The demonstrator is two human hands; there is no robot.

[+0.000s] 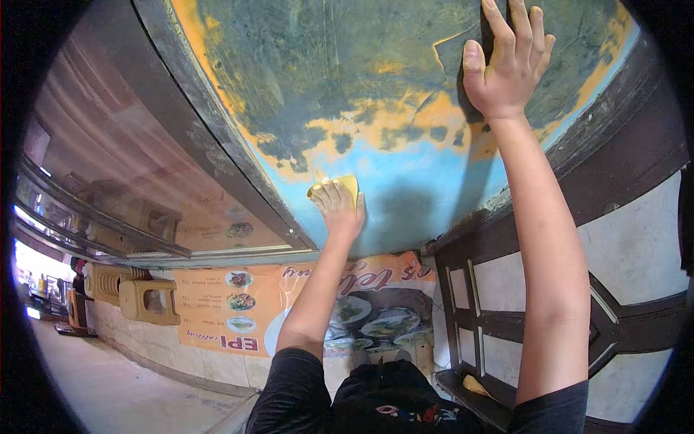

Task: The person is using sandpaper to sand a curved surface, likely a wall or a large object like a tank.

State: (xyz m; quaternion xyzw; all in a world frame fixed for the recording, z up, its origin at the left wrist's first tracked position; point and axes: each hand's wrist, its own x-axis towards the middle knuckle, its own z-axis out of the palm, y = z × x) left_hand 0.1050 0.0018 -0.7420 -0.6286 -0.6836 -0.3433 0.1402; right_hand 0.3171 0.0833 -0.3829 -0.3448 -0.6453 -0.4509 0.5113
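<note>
My left hand (341, 212) presses a yellow sheet of what looks like sandpaper (350, 186) flat against the wall, with the fingers spread over it. It rests on the light blue painted band (412, 184) low on the wall, near the left frame. Higher up on the right, my right hand (504, 70) lies against the wall with its palm down and holds nothing. The wall surface (336, 59) there is patchy dark grey-green with orange paint showing through. Beside my right thumb runs a jagged edge of peeled or chipped coating (442, 51).
Left stands a dark wood-framed glass pane (135, 141); right, a dark wooden panelled door (499, 287). A curled yellow sheet (477, 386) lies on the door's ledge. An orange printed banner (217, 325) covers the floor by my feet. Brown plastic stools (146, 301) are farther left.
</note>
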